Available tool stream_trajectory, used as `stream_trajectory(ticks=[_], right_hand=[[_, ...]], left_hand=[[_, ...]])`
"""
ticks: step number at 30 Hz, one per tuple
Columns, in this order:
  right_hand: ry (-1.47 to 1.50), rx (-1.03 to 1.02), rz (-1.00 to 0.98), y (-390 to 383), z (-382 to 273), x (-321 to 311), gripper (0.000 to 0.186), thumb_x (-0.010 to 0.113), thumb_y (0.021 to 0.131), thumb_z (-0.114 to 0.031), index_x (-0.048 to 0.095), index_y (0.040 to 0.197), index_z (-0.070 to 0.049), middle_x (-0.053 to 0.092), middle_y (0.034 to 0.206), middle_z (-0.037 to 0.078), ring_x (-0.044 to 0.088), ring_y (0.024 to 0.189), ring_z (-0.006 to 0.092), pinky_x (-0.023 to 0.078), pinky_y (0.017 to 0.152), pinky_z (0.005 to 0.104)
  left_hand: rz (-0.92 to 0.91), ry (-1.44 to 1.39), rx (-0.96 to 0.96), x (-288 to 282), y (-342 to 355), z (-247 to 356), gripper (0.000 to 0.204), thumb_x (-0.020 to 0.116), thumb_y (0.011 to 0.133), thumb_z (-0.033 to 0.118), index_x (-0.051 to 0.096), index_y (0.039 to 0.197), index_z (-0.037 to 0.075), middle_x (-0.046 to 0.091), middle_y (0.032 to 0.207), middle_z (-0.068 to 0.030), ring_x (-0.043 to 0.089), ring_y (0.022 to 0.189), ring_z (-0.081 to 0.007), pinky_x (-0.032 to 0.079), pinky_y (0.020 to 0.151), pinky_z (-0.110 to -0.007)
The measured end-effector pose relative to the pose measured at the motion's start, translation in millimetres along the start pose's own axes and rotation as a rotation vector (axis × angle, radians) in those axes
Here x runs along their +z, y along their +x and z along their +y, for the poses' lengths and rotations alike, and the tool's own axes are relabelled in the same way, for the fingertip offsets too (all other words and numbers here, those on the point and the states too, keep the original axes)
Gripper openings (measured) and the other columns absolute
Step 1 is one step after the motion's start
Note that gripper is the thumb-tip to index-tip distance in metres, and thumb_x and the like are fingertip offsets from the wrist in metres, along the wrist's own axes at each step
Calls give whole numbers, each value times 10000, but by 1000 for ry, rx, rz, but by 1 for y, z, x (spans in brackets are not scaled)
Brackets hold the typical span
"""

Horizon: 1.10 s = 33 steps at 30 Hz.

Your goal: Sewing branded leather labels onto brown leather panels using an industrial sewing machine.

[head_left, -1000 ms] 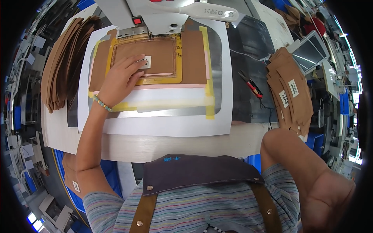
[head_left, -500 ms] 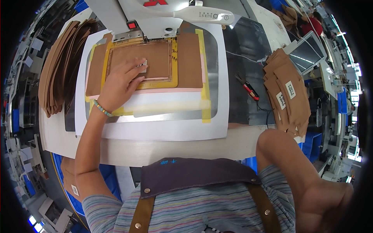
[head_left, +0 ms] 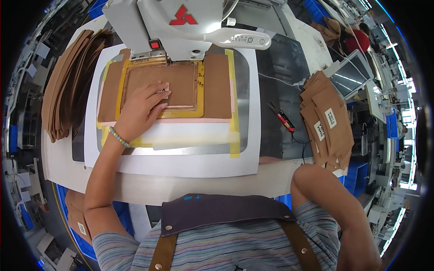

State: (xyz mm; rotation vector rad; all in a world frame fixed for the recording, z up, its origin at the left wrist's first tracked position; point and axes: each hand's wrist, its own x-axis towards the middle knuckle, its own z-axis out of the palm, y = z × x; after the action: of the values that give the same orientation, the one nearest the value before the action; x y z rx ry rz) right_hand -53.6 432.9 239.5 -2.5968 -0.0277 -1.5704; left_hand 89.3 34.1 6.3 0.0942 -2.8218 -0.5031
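My left hand point(head_left: 143, 105), with a beaded bracelet at the wrist, lies palm down with its fingers stretched out. Its fingertips rest at a small white label point(head_left: 166, 86) on a brown fabric piece point(head_left: 181, 81). A yellow clamp frame point(head_left: 200, 101) surrounds the area under that hand. Just beyond it stands the white sewing machine head point(head_left: 181, 27), which reaches down to the frame's far edge. My right forearm point(head_left: 357, 230) bends back toward the lower right edge, and the right hand is out of the picture.
Brown fabric pieces point(head_left: 68, 86) stand stacked at the left. More brown pieces with white labels point(head_left: 332, 122) are piled at the right, near a screen point(head_left: 352, 74). Red-handled snips point(head_left: 284, 121) lie on the dark plate. A white sheet point(head_left: 172, 166) spreads under the frame.
The whole view has shifted slightly, so the table and machine sit lower in the picture. The left hand keeps its place on the fabric. The right hand has left the picture.
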Motion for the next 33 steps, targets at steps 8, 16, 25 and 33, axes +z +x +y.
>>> stream_trajectory(ticks=[8, 16, 25, 33], right_hand=[[-328, 1313, -355, -150, 109, 5, 320, 744, 954, -188, 712, 1242, -53, 712, 1272, 98, 680, 1156, 324, 558, 960, 430], [-884, 1078, -325, -230, 180, 51, 384, 731, 907, -114, 713, 1281, -32, 687, 1417, 85, 618, 1257, 282, 505, 988, 447], [-934, 1026, -254, -240, 184, 58, 336, 717, 890, -80, 734, 1220, -19, 738, 1296, 81, 642, 1190, 262, 520, 927, 404], [-918, 1048, -229, -238, 190, 62, 301, 715, 891, -75, 731, 1185, -14, 734, 1239, 93, 637, 1161, 263, 513, 930, 409]], left_hand=[[-12, -85, 20, -2, 4, 4, 357, 715, 976, 87, 713, 1328, 30, 640, 1510, -107, 555, 1437, -365, 467, 1178, -458], [-117, -54, 162, 13, 6, 6, 482, 723, 980, 182, 654, 1432, 29, 539, 1629, -99, 430, 1547, -356, 390, 1243, -488], [-104, -31, 195, 12, 4, 5, 487, 717, 1006, 304, 674, 1446, 99, 540, 1631, -70, 436, 1540, -335, 393, 1244, -485], [-186, -68, 198, 6, 13, -1, 531, 737, 960, 238, 665, 1463, 84, 496, 1666, -103, 397, 1566, -364, 343, 1268, -513]])
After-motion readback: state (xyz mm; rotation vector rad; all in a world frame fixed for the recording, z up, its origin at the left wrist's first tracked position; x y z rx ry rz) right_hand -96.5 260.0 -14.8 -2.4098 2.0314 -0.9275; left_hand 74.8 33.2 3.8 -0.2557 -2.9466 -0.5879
